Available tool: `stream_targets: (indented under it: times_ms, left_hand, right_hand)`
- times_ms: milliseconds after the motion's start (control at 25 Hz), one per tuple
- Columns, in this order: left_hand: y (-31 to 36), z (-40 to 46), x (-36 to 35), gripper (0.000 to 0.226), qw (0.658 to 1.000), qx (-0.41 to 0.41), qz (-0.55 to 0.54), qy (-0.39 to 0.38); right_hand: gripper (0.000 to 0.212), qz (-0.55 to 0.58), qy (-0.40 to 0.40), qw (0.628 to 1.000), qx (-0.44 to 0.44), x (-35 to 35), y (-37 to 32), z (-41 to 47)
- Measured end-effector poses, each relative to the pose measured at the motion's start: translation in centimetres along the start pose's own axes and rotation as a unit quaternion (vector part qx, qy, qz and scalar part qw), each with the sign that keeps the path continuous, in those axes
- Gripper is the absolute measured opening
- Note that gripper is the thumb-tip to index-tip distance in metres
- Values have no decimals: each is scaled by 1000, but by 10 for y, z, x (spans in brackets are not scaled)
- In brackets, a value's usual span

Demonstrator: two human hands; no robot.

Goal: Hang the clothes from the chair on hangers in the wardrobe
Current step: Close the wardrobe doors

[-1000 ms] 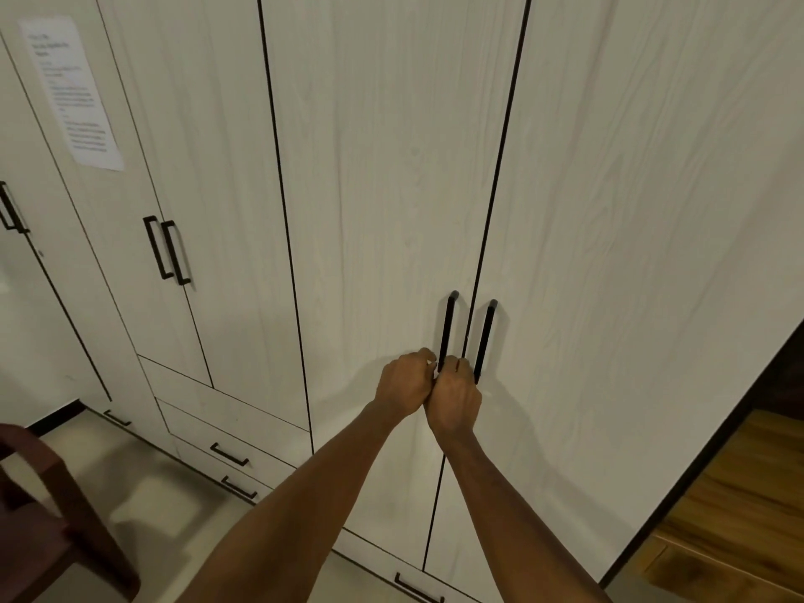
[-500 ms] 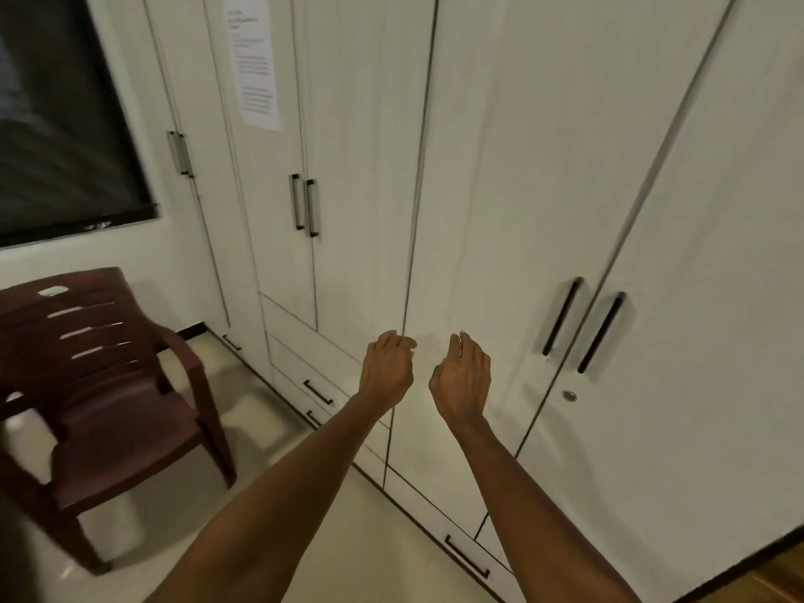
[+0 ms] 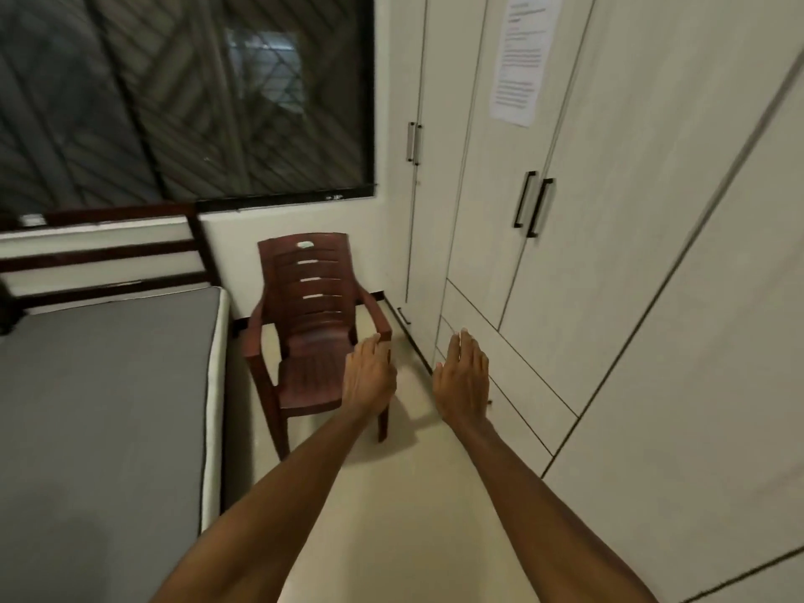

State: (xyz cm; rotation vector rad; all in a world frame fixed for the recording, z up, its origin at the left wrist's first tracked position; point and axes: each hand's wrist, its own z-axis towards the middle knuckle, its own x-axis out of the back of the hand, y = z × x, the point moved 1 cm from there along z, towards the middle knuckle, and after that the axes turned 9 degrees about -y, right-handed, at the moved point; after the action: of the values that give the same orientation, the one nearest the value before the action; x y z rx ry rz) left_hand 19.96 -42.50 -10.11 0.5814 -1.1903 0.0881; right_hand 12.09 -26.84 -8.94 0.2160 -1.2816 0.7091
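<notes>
Both hands flat, holding nothing — chair just beyond.

Dk brown chair, white wardrobe, grey mattress.

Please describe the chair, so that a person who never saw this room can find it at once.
Under the dark window, between the bed and the white wardrobe, stands the chair. It is the only reddish-brown plastic armchair, with a slatted back.
</notes>
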Motion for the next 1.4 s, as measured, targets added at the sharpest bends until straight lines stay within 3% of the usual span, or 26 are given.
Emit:
stream_targets:
  times_ms: [360, 600, 840, 1080, 1400]
  left_hand:
    - [-137, 10, 13, 34, 994, 107, 4, 4]
    - [-184, 63, -13, 39, 989, 147, 2, -6]
    - [-225, 146, -30, 30, 987, 163, 12, -3]
    - [-268, 235, -32, 40, 982, 190, -18, 13]
    - [-354, 303, -65, 46, 970, 237, -40, -38]
  right_hand:
    - [64, 42, -57, 993, 94, -70, -123, 55]
    - [63, 39, -88, 989, 115, -126, -141, 120]
    - [64, 47, -125, 982, 135, -183, -155, 219]
    - [65, 41, -149, 979, 131, -234, -154, 313]
    - [69, 27, -212, 969, 125, -324, -175, 386]
